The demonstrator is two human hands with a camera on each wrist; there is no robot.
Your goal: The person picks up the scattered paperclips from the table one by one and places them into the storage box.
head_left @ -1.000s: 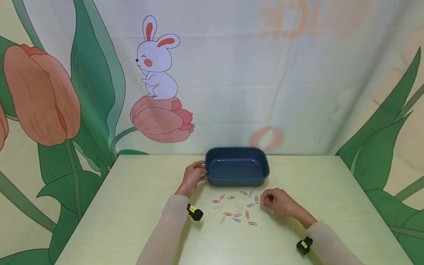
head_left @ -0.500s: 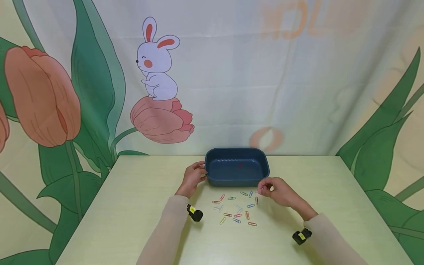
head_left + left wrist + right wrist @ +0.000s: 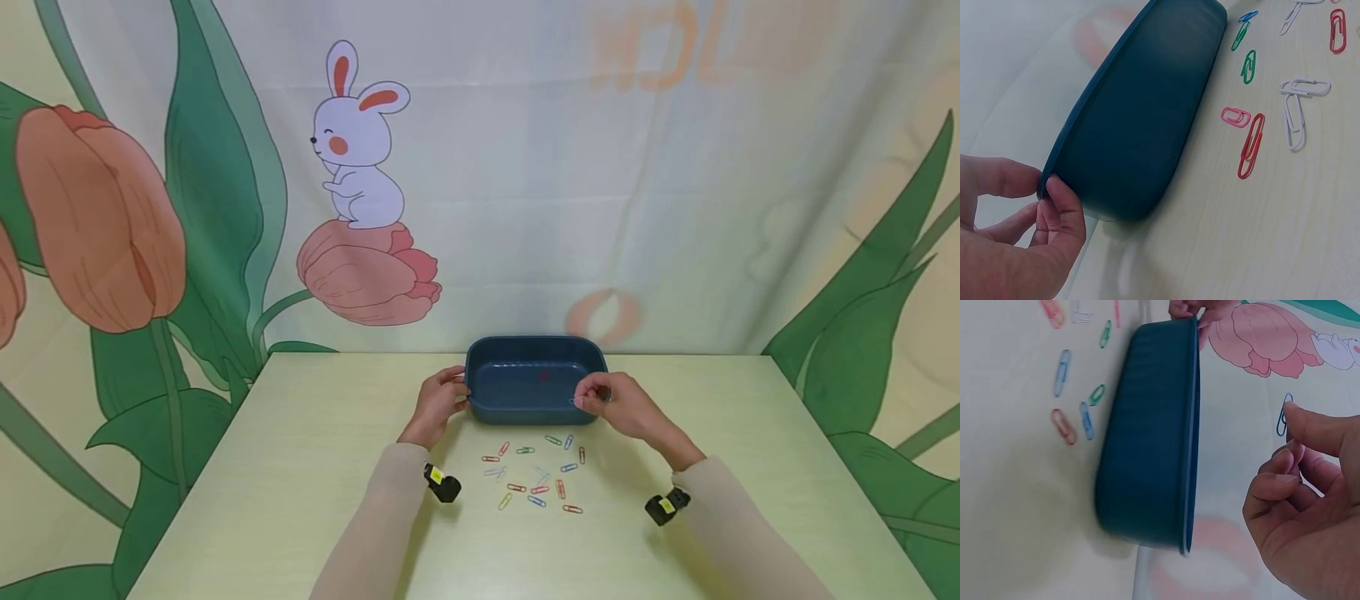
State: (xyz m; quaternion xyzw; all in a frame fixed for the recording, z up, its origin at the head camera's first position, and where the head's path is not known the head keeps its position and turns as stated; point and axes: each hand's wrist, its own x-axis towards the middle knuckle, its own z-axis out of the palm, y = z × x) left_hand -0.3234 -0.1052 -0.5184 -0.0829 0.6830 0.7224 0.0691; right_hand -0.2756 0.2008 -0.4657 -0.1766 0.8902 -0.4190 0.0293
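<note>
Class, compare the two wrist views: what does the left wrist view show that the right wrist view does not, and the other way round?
Left wrist view only: the red paper clip nearest the left hand.
Right wrist view only: the right hand, the blue paper clip it pinches, and the printed rabbit and tulip.
Both: the dark blue container, the left hand at its rim, and green paper clips on the table.
</note>
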